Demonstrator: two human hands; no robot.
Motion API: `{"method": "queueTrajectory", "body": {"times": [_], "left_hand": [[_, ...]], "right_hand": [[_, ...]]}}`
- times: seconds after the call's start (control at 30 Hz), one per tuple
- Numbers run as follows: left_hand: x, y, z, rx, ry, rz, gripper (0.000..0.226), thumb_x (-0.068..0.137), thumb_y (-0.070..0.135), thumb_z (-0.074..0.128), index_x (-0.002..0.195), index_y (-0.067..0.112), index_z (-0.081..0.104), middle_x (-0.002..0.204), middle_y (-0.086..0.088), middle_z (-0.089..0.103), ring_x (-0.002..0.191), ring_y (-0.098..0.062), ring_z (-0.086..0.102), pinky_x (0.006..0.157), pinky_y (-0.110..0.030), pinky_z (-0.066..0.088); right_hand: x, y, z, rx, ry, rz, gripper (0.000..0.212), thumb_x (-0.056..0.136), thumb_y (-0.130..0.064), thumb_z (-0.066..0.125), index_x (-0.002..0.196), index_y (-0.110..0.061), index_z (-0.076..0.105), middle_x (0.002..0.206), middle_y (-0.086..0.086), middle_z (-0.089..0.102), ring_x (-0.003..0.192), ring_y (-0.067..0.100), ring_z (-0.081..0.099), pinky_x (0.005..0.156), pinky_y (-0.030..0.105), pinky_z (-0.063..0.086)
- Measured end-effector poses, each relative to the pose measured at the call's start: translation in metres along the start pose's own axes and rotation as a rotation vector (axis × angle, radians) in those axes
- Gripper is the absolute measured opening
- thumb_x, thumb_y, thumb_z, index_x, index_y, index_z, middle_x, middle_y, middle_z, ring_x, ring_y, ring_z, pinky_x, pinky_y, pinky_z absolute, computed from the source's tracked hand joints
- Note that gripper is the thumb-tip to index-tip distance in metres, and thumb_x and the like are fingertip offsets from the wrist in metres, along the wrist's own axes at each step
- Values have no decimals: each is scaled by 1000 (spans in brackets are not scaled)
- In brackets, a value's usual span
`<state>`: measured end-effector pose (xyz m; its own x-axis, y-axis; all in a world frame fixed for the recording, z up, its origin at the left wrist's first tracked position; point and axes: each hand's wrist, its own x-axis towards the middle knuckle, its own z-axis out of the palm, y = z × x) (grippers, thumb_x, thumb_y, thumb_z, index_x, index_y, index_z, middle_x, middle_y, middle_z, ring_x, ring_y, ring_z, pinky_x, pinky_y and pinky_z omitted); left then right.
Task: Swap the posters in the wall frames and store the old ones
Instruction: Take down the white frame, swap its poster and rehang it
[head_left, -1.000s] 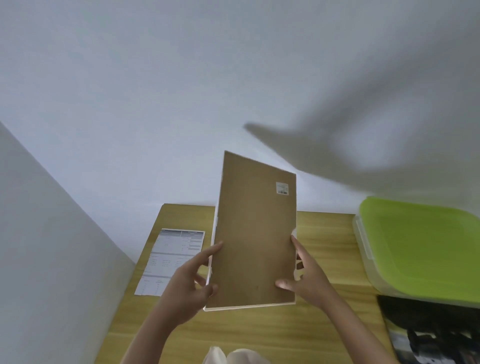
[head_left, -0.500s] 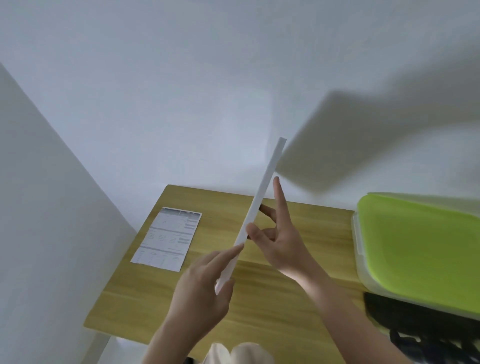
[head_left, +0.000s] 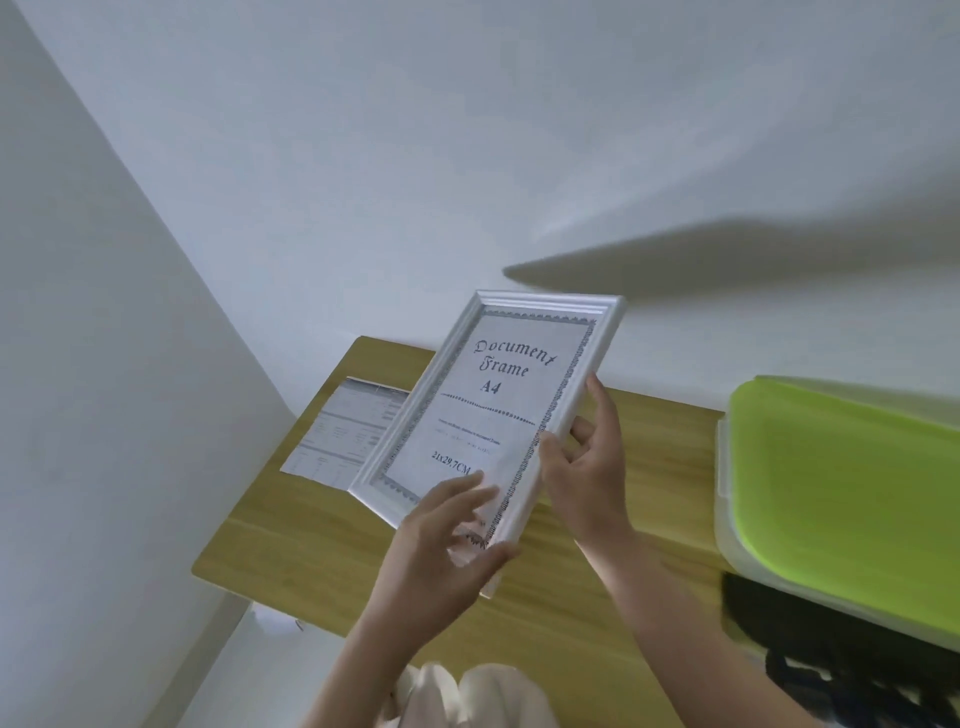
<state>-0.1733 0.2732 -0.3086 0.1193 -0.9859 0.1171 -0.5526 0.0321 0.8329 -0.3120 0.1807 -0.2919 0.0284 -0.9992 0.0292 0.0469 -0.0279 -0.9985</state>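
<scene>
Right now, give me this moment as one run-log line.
frame: held above table, front toward camera | left hand: bottom corner | right hand: right edge | insert: Document Frame A4

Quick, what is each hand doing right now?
Left hand: holds the white frame at its bottom corner.
Right hand: grips the frame's right edge.

White frame (head_left: 597, 358) in my grip, insert (head_left: 498, 410) white with a grey lacy border; tabletop (head_left: 571, 613) is light wood, box lid (head_left: 852, 478) lime green.
</scene>
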Motion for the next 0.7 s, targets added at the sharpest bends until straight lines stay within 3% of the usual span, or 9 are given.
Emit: {"method": "queueTrajectory", "body": {"times": [0.07,0.13,0.23,0.33,0.47,0.6,0.7], "left_hand": [[1,-8,-6,141,82,-59,56,70,63,54,119,36,58,136,16,45,121,0,42,97,-23,36],[3,-13,-16,269,167,-148,61,72,64,51,125,34,53,143,7,37,127,-9,29,101,-33,28],[8,-16,-31,244,227,-302,50,82,39,65,129,37,48,147,-2,30,134,-25,23,105,-48,27],[13,-20,-40,159,235,-237,48,84,20,65,121,47,51,136,3,44,128,-23,36,104,-45,30],[29,-16,-45,-26,176,-196,54,84,5,62,117,47,53,119,9,54,109,-2,51,91,-27,44],[51,-3,-51,-110,148,-131,52,84,1,63,115,42,59,112,14,62,95,-4,59,77,-26,53],[70,10,-58,-222,132,-83,46,83,0,63,106,40,66,106,6,68,94,-12,65,79,-28,54]], "right_hand": [[-1,-2,-4,40,34,4,60,90,6,48,139,-25,35,108,5,64,87,8,69,67,26,58],[1,-4,-10,61,70,-1,56,90,6,46,138,-22,36,103,9,64,79,9,69,61,23,57],[5,-5,-20,59,130,-35,54,92,4,46,137,-24,40,97,12,63,68,7,64,57,18,51],[10,-8,-26,42,178,-97,53,92,6,44,137,-23,42,90,8,61,59,2,56,52,15,46],[23,-17,-37,18,264,-202,47,93,7,44,132,-18,48,84,11,60,51,2,49,47,15,42],[42,-38,-53,4,342,-297,42,93,7,44,125,-17,54,74,0,59,45,2,45,44,13,39],[57,-58,-66,12,367,-382,42,93,7,45,118,-24,56,68,-13,60,49,1,46,48,12,40]]}}
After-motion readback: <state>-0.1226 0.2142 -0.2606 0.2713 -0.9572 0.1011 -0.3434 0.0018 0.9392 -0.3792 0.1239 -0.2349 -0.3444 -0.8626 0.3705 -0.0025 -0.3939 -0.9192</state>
